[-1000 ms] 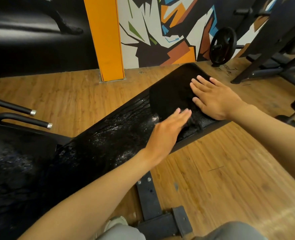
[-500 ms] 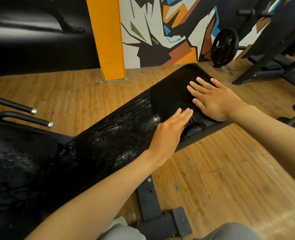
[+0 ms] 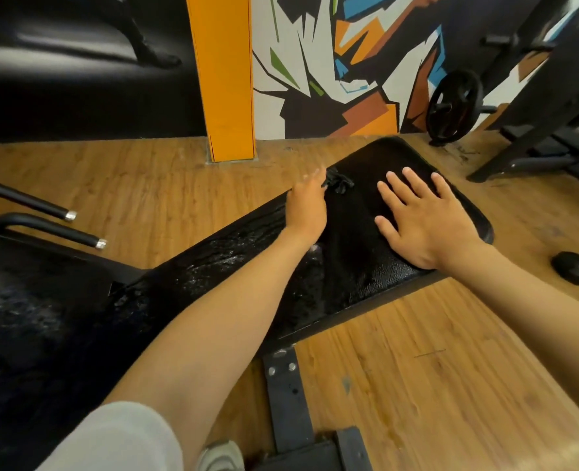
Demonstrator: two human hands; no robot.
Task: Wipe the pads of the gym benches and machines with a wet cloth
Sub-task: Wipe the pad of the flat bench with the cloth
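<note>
Where the black bench pad (image 3: 366, 266) glistens wet, a black cloth (image 3: 340, 182) lies bunched at its far edge; left hand (image 3: 307, 205) touches it, grip unclear. Right hand (image 3: 424, 222) presses flat, fingers spread. Weight plate (image 3: 453, 105) stands beyond.

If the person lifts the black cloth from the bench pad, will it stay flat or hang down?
Likely floppy: the black cloth lies moulded to the bench pad, bunched beside the left hand. Probably wet and clingy, since the wiped pad glistens. The right hand presses it flat.
</note>
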